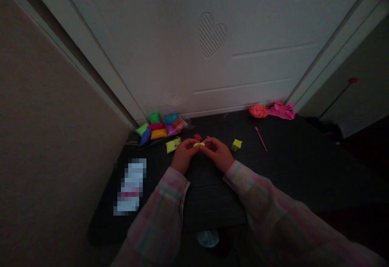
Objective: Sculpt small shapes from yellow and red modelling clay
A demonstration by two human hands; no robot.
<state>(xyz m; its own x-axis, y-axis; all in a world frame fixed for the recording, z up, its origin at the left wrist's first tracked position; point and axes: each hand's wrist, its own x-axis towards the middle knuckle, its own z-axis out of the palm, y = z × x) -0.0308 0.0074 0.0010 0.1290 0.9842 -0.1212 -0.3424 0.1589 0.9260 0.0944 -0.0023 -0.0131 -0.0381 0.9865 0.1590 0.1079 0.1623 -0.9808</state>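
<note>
Close together above the dark table, my left hand and my right hand both pinch a small piece of yellow modelling clay between thumbs and fingers. Just left of my left hand lies a yellow packet. A yellow block of clay sits to the right of my right hand. Right behind my fingertips is a small red piece, partly hidden by them. Farther right, a thin pink modelling tool rests on the table.
Several coloured clay packets lie in clear plastic at the back left. An orange-pink lump and a crumpled pink thing lie at the back right. A blurred-out light item is at the left. A white panel bounds the table behind.
</note>
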